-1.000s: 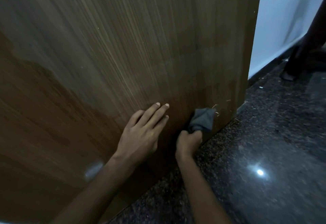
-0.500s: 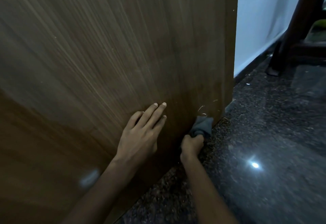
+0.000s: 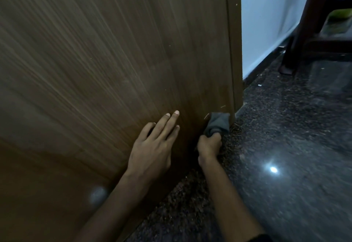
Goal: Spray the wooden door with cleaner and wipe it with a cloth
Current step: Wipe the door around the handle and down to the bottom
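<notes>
Now wiping door (image 3: pixel 114 60) bottom corner, right hand (image 3: pixel 209 146) gripping cloth (image 3: pixel 219 122), left hand (image 3: pixel 152 146) spread flat; could snag on floor (image 3: pixel 285 146).

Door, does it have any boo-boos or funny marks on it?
Yes. Near the bottom corner of the door, just above the cloth the right hand holds, there are a few pale scratches. They stand out light against the dark wood.

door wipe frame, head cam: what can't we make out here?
- Spray bottle: not in the head view.
- Right hand fingers: curled out of sight around the cloth.
- Door top and handle: cut off by the upper edge.
- Wet or dry door surface: motion blur and dim light hide it.
- Left hand palm: faces the door.
</notes>
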